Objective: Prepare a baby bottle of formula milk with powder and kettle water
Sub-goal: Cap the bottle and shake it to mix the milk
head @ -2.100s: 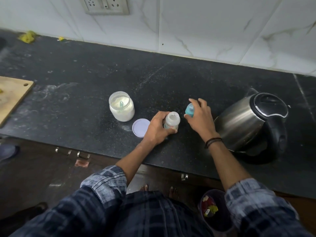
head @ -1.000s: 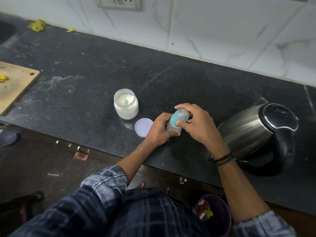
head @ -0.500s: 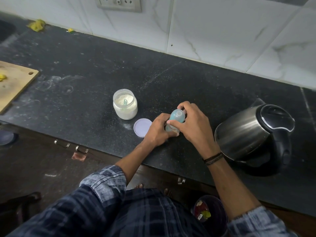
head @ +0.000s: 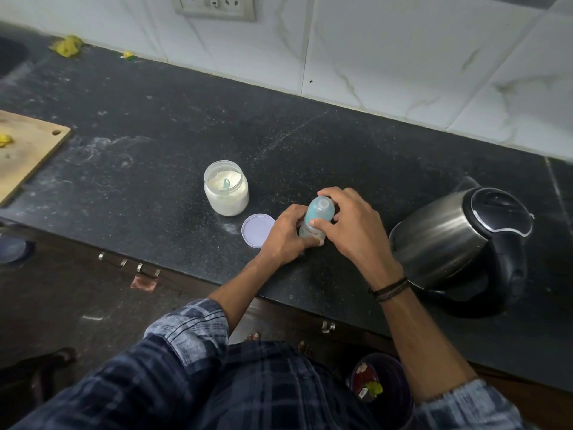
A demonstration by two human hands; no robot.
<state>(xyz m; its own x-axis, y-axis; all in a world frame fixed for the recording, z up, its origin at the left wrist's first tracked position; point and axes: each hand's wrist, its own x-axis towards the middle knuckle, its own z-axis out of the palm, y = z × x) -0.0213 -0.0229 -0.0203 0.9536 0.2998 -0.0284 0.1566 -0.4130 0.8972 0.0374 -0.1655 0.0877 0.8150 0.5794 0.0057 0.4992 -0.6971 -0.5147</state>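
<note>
Bottle (head: pixel 313 226) upright on surface (head: pixel 341 156); left hand (head: pixel 286 235) grip closed round its body; right hand (head: pixel 355 229) grip pinching teal cap (head: pixel 321 209); risk: cap cross-threads, leaks later; hard twist could tip bottle.

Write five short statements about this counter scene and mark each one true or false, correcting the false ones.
1. Both the left hand and the right hand hold the bottle. True.
2. The powder jar has its lid screwed on. False: the jar is open and the lid lies flat on the counter beside it.
3. The kettle stands to the right of the bottle with its top shut. True.
4. The right hand grips the kettle's handle. False: its fingers are curled round the bottle's top.
5. A wooden board lies at the counter's left end. True.
</note>
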